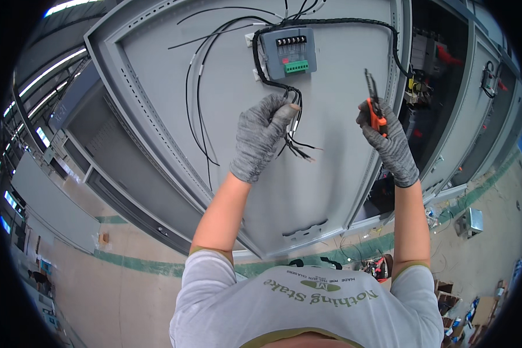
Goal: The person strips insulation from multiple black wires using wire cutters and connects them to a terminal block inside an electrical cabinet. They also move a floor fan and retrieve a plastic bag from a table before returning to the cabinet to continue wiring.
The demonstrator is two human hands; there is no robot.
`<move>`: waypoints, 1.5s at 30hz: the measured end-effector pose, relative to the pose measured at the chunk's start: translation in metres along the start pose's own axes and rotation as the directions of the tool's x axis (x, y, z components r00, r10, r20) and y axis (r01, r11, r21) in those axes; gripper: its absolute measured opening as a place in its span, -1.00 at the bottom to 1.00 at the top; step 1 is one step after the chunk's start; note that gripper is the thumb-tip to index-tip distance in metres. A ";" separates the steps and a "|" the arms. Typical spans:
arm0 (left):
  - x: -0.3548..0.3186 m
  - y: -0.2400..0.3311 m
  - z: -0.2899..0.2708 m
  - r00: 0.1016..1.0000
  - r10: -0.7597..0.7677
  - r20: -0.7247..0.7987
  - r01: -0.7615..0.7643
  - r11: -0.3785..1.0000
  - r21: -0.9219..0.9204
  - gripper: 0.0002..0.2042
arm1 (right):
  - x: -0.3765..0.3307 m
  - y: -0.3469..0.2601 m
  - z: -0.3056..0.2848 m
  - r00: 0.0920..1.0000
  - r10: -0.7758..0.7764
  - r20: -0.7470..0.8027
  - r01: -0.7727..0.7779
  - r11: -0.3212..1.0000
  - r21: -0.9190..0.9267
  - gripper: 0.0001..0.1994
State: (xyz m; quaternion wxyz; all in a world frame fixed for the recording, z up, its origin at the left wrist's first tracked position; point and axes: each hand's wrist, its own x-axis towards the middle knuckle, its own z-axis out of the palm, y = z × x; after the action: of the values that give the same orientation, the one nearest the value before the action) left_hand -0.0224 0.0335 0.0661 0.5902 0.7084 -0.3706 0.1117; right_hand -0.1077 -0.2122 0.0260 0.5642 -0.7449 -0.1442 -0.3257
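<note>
My left hand (263, 136), in a grey knit glove with the thumb tip bare, is closed around a bundle of black wires (298, 124). Their loose ends fan out below and to the right of the fist. Held up at the right, my gloved right hand (393, 142) grips wire strippers (376, 107) with orange handles and dark jaws pointing upward. The strippers are apart from the wires. Above my left hand, a grey terminal module (288, 53) with a black terminal row and a green connector is fixed to the grey cabinet door (336, 191).
Several loose black wires (198, 98) hang left of the module. A wrapped cable (354, 21) runs across the door top to the open cabinet (432, 75) at right. A metal box (471, 223) and cardboard (483, 310) lie on the floor at right.
</note>
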 end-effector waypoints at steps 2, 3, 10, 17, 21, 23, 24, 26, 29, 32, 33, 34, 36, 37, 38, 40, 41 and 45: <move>0.004 0.003 0.002 0.994 -0.090 0.066 0.097 0.989 -0.110 -0.90 | 0.003 -0.004 0.007 0.999 -0.015 0.045 0.022 0.986 -0.164 -0.59; 0.003 0.001 0.006 0.994 -0.075 0.073 0.088 0.978 -0.189 -0.90 | 0.005 -0.004 0.008 0.997 -0.019 0.069 0.036 0.969 -0.244 -0.57; 0.001 -0.005 0.017 0.992 -0.025 0.121 0.058 0.958 -0.279 -0.84 | 0.014 0.009 0.020 0.928 -0.338 0.155 0.349 0.646 -0.679 -0.41; -0.003 -0.009 0.025 0.997 -0.048 0.064 0.063 0.966 -0.253 -0.85 | 0.017 -0.012 0.035 0.929 -0.304 0.213 0.353 0.548 -0.758 -0.50; -0.005 -0.020 0.024 0.998 -0.040 0.057 0.054 0.958 -0.283 -0.84 | 0.016 -0.013 0.038 0.922 -0.315 0.224 0.366 0.528 -0.766 -0.49; -0.006 -0.017 0.025 0.998 -0.036 0.060 0.051 0.964 -0.262 -0.84 | 0.016 -0.013 0.037 0.920 -0.324 0.223 0.367 0.507 -0.780 -0.50; -0.006 -0.016 0.025 0.997 -0.035 0.062 0.049 0.967 -0.251 -0.84 | 0.016 -0.011 0.037 0.919 -0.326 0.221 0.364 0.491 -0.791 -0.50; -0.007 -0.015 0.024 0.998 -0.024 0.058 0.037 0.968 -0.249 -0.85 | 0.016 -0.011 0.037 0.922 -0.315 0.224 0.357 0.471 -0.807 -0.51; -0.004 -0.022 0.024 0.999 0.044 0.022 -0.038 0.975 -0.217 -0.86 | 0.016 -0.014 0.036 0.931 -0.281 0.232 0.343 0.461 -0.819 -0.52; -0.003 -0.022 0.024 0.998 0.070 0.003 -0.068 0.979 -0.190 -0.87 | 0.016 -0.015 0.035 0.937 -0.264 0.231 0.331 0.450 -0.829 -0.52; -0.003 -0.021 0.024 0.998 0.067 0.002 -0.066 0.981 -0.185 -0.87 | 0.016 -0.016 0.036 0.938 -0.260 0.230 0.328 0.447 -0.832 -0.52; -0.004 -0.019 0.024 0.998 0.062 -0.002 -0.061 0.980 -0.187 -0.88 | 0.016 -0.017 0.036 0.939 -0.257 0.229 0.326 0.443 -0.835 -0.52; -0.005 -0.016 0.024 0.999 0.050 -0.010 -0.051 0.980 -0.191 -0.88 | 0.016 -0.018 0.036 0.944 -0.234 0.232 0.319 0.477 -0.819 -0.52; -0.005 -0.016 0.023 0.999 0.036 -0.005 -0.037 0.982 -0.187 -0.88 | 0.016 -0.018 0.036 0.947 -0.222 0.235 0.316 0.494 -0.810 -0.52; -0.005 -0.017 0.022 1.000 0.022 -0.001 -0.022 0.983 -0.182 -0.89 | 0.016 -0.019 0.037 0.949 -0.215 0.232 0.310 0.487 -0.816 -0.52; -0.005 -0.017 0.022 1.000 0.008 0.007 -0.006 0.984 -0.180 -0.89 | 0.015 -0.021 0.037 0.953 -0.200 0.227 0.297 0.476 -0.828 -0.53; -0.005 -0.017 0.022 1.000 0.007 0.011 -0.005 0.983 -0.184 -0.89 | 0.015 -0.021 0.038 0.951 -0.205 0.231 0.304 0.487 -0.819 -0.53; -0.004 -0.016 0.023 1.000 0.007 0.000 -0.007 0.975 -0.224 -0.90 | 0.015 -0.020 0.038 0.948 -0.213 0.236 0.314 0.512 -0.800 -0.53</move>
State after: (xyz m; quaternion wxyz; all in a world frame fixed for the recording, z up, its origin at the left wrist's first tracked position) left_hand -0.0211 0.0146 0.0448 0.6655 0.6362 -0.3838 0.0710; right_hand -0.0957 -0.1726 0.0451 0.0820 -0.9073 -0.1154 -0.3959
